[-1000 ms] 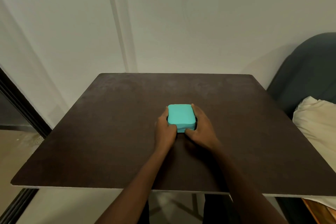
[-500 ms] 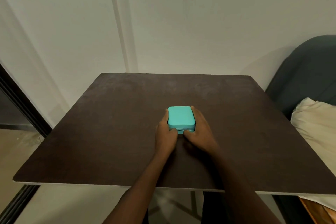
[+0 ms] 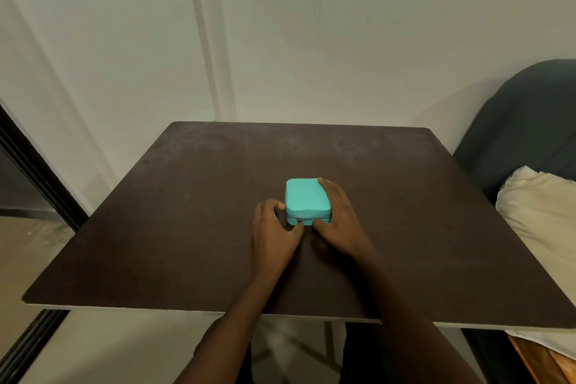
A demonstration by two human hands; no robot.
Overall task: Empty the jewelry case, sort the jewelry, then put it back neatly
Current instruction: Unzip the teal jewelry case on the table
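A dark brown square surface (image 3: 193, 212) is standing against a pale panelled wall (image 3: 311, 34). A dark upholstered chair (image 3: 523, 121) is sitting at the right, carrying a cream cushion (image 3: 542, 212). A black door frame (image 3: 34, 171) is running along the left, above a beige floor (image 3: 18, 259).

case (image 3: 307, 199) closed, contents hidden | right hand (image 3: 339, 221) covers its right side | zipper pull (image 3: 299, 220) too small to judge | pillow (image 3: 542, 212) cut by right edge
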